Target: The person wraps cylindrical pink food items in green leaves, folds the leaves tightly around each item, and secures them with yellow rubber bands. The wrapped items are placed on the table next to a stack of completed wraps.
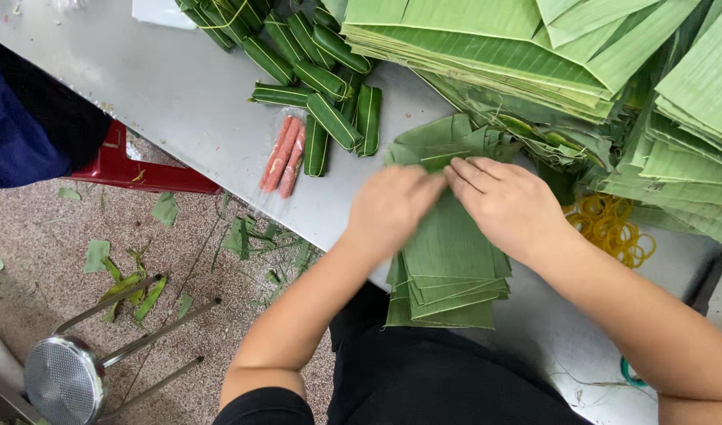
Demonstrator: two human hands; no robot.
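I see no labels, signs or screens. The only packages are leaf-wrapped rolls [322,75], green and tied with thin yellow bands, heaped at the table's [180,94] far side, and three pinkish sausages in clear film [283,155] just beside them.
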